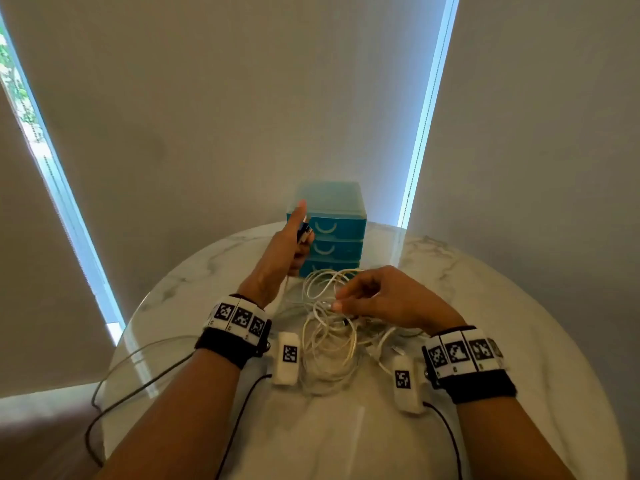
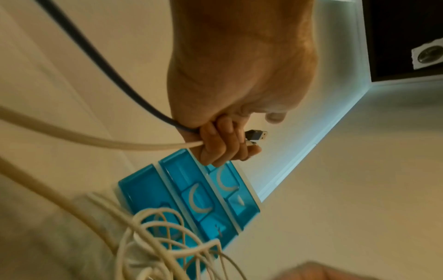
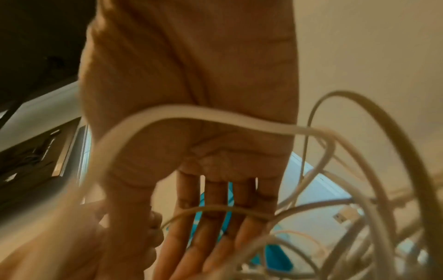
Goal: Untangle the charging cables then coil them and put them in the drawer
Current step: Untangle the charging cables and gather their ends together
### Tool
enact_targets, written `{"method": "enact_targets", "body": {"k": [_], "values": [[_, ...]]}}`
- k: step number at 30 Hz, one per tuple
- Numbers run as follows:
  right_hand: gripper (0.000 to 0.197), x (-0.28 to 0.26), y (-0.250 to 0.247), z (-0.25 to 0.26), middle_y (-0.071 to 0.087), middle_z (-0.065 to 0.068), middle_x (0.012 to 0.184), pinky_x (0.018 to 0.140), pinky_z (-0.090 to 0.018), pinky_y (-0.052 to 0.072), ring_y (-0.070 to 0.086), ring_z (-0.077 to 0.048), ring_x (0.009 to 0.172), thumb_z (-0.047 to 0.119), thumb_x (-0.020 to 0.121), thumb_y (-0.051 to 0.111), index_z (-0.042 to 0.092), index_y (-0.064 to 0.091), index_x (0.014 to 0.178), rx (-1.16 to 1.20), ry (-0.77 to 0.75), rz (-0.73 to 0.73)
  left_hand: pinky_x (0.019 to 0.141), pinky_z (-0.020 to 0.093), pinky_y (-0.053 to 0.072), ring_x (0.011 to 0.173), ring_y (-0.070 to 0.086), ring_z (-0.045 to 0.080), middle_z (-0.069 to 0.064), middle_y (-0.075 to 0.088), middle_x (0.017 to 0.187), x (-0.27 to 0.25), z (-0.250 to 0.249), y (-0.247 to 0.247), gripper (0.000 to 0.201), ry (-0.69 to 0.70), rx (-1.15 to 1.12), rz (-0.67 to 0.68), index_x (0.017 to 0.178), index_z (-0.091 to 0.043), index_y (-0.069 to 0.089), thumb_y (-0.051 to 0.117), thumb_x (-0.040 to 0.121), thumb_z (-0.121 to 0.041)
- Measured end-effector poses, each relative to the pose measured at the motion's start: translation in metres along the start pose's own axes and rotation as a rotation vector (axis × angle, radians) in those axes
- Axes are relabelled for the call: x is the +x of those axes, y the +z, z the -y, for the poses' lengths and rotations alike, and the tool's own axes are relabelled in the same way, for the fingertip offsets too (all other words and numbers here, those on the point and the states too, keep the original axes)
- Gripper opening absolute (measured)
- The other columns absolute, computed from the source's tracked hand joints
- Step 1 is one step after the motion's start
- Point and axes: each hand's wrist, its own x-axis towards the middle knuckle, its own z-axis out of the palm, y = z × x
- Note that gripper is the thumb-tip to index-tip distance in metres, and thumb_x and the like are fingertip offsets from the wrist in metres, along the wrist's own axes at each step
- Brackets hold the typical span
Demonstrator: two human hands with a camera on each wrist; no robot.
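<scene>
A tangle of white charging cables (image 1: 329,341) lies on the round marble table (image 1: 485,289) between my hands. My left hand (image 1: 294,244) is raised in front of the blue drawer unit (image 1: 337,226). It grips a dark cable (image 2: 107,62) and a white cable (image 2: 95,142), and a USB plug (image 2: 257,135) sticks out past its curled fingers. My right hand (image 1: 346,303) hovers over the tangle and pinches one white strand between thumb and fingers. All three drawers (image 2: 196,197) look closed.
Two white tagged camera modules (image 1: 286,358) (image 1: 405,382) with black leads hang at my wrists above the table. The drawer unit stands at the table's far edge against grey blinds. The table's round rim curves close on the left and right.
</scene>
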Motion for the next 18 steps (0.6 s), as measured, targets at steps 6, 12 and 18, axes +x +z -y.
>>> {"method": "enact_targets", "body": {"k": [6, 12, 18], "values": [[0.009, 0.008, -0.007, -0.014, 0.08, 0.016, 0.091, 0.09, -0.03, 0.063, 0.073, 0.002, 0.084, 0.024, 0.091, 0.087, 0.03, 0.084, 0.097, -0.039, -0.025, -0.492, 0.057, 0.033, 0.014, 0.056, 0.023, 0.01, -0.007, 0.034, 0.066, 0.0, 0.013, -0.031, 0.054, -0.013, -0.083, -0.01, 0.082, -0.028, 0.053, 0.044, 0.1, -0.079], [0.028, -0.001, 0.019, 0.027, 0.073, 0.021, 0.119, 0.097, -0.018, 0.05, 0.061, 0.006, 0.108, 0.013, 0.099, 0.075, 0.037, 0.081, 0.113, -0.187, -0.205, -0.237, 0.052, 0.027, 0.017, 0.055, 0.024, 0.009, -0.008, 0.036, 0.067, -0.001, 0.009, -0.03, 0.052, -0.027, -0.116, 0.015, 0.084, -0.027, 0.052, 0.036, 0.106, -0.072], [0.034, 0.002, 0.04, 0.039, 0.072, 0.023, 0.117, 0.1, -0.03, 0.055, 0.063, -0.001, 0.111, 0.016, 0.09, 0.078, 0.045, 0.081, 0.107, -0.569, -0.158, 0.281, 0.054, 0.026, 0.021, 0.055, 0.027, 0.008, -0.008, 0.039, 0.069, -0.004, 0.007, -0.036, 0.051, -0.015, -0.118, 0.04, 0.093, -0.023, 0.054, 0.035, 0.108, -0.068]]}}
